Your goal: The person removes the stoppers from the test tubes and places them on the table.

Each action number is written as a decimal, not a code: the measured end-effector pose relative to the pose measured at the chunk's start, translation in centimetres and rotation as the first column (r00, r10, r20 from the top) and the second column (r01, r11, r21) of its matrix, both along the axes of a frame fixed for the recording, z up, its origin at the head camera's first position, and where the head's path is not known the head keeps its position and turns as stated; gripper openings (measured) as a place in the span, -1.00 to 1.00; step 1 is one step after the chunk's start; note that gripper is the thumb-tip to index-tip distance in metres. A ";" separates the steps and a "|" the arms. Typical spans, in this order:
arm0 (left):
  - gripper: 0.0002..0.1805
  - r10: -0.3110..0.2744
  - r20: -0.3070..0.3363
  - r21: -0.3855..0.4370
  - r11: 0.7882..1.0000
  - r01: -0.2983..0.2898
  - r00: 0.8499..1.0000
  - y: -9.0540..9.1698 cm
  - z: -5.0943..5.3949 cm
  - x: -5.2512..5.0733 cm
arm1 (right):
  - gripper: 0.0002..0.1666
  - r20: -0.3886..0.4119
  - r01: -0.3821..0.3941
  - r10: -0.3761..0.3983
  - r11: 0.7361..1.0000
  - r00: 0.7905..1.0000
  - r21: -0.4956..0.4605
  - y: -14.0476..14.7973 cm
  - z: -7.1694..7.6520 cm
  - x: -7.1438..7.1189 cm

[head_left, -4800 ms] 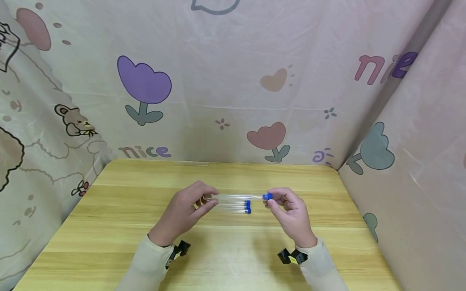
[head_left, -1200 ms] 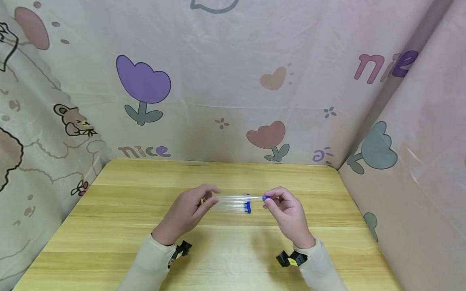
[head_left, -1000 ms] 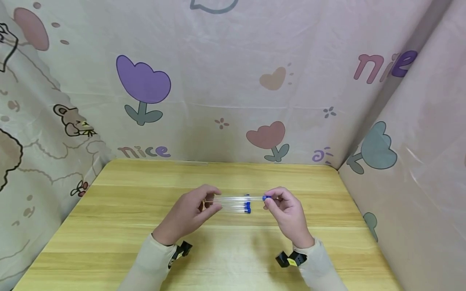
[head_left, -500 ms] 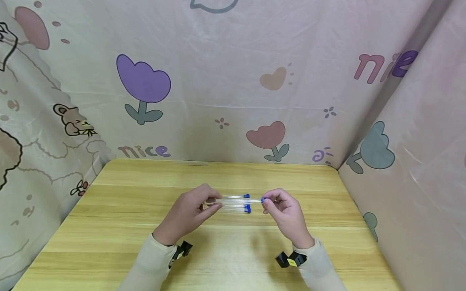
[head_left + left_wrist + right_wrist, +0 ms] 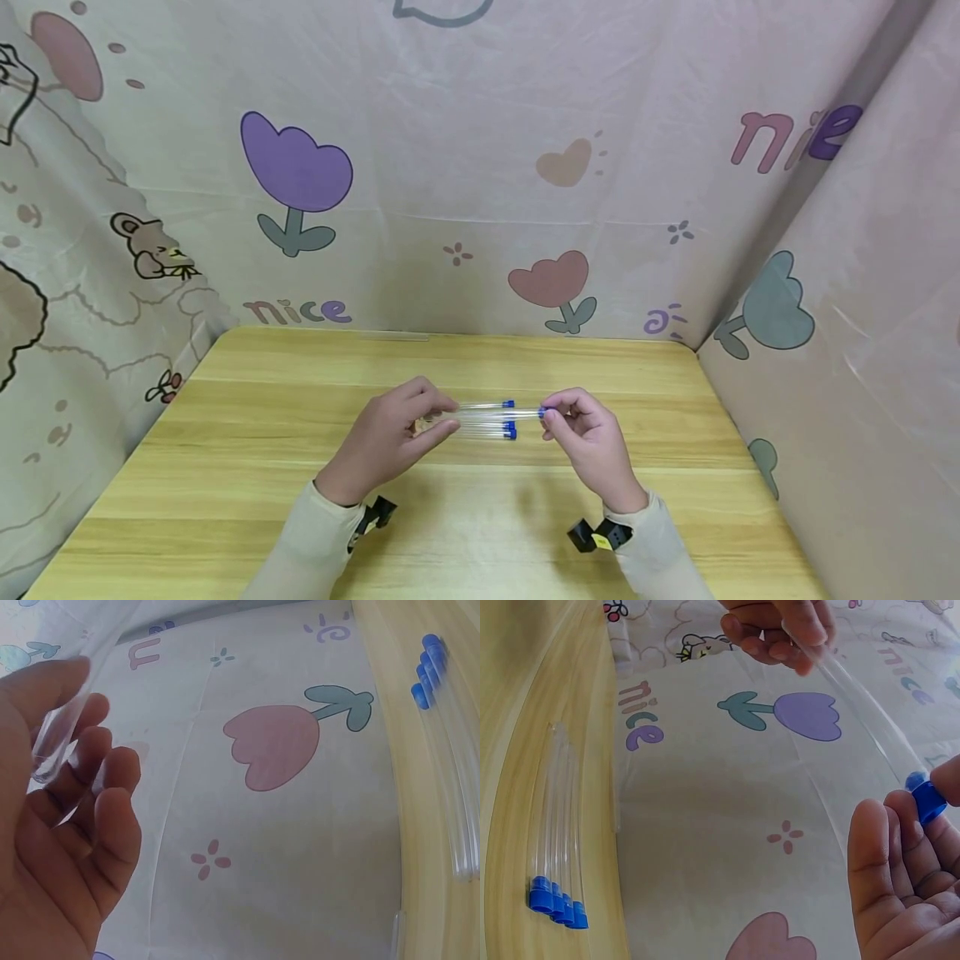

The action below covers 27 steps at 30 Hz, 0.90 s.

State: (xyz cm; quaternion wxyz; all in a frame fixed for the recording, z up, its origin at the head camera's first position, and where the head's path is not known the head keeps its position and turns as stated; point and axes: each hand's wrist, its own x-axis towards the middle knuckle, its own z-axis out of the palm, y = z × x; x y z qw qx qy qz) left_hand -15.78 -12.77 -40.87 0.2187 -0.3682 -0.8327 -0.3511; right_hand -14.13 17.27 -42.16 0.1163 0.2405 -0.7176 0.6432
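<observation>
A clear test tube (image 5: 491,414) with a blue cap (image 5: 928,802) is held level above the table, spanning both hands. My left hand (image 5: 386,435) holds its rounded, uncapped end between thumb and fingers; in the left wrist view that tube end (image 5: 52,754) shows beside the curled fingers. With thumb and fingertips, my right hand (image 5: 596,446) pinches the blue cap, which sits at the tube's end. Below and behind the held tube, several more capped test tubes (image 5: 559,825) lie side by side on the table, their caps toward the right. My left hand partly hides their far ends in the head view.
The wooden table (image 5: 480,525) reaches back to a patterned curtain (image 5: 442,167), with more curtain on both sides. A thin clear strip (image 5: 393,337) lies along the table's back edge. Small black cameras (image 5: 596,533) are strapped to both wrists.
Compared with the oldest frame, another capped tube now shows at the back of the row. The held tube has dropped slightly toward me, and the right hand has shifted a little left.
</observation>
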 end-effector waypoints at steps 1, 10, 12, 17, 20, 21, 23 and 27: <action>-0.90 0.000 -0.003 -0.002 1.000 0.000 1.000 0.0 0.0 0.0 | -0.88 -0.003 -0.004 0.004 1.000 1.000 -0.003 0.0 0.0 0.0; -0.92 -0.002 0.002 -0.031 1.000 0.002 1.000 0.0 -0.2 -0.1 | -0.79 -0.043 -0.080 0.078 0.996 0.996 -0.037 -0.1 0.0 0.1; -0.91 0.004 0.022 -0.042 0.999 -0.003 1.000 0.0 -0.2 -0.1 | -0.78 -0.043 -0.085 0.084 0.996 0.996 -0.033 -0.1 0.1 0.1; -0.84 0.007 0.119 -0.067 0.998 0.001 0.993 0.0 -0.1 0.1 | -0.77 -0.051 -0.099 0.097 0.995 0.994 -0.029 0.0 0.3 0.2; -0.82 0.012 0.173 -0.075 0.997 0.001 0.985 0.0 0.0 0.2 | -0.79 -0.065 -0.115 0.113 0.993 0.991 -0.038 0.0 0.3 0.2; -0.82 0.016 0.185 -0.077 0.997 -0.002 0.983 0.0 0.0 0.2 | -0.80 -0.071 -0.121 0.117 0.992 0.991 -0.041 0.0 0.4 0.2; -0.83 0.023 0.206 -0.079 0.997 -0.007 0.978 0.0 0.0 0.2 | -0.80 -0.074 -0.125 0.121 0.991 0.990 -0.045 0.0 0.3 0.2; -0.71 0.028 0.231 -0.079 0.997 -0.010 0.973 0.0 0.1 0.4 | -0.80 -0.079 -0.119 0.115 0.992 0.990 -0.049 0.0 0.3 0.2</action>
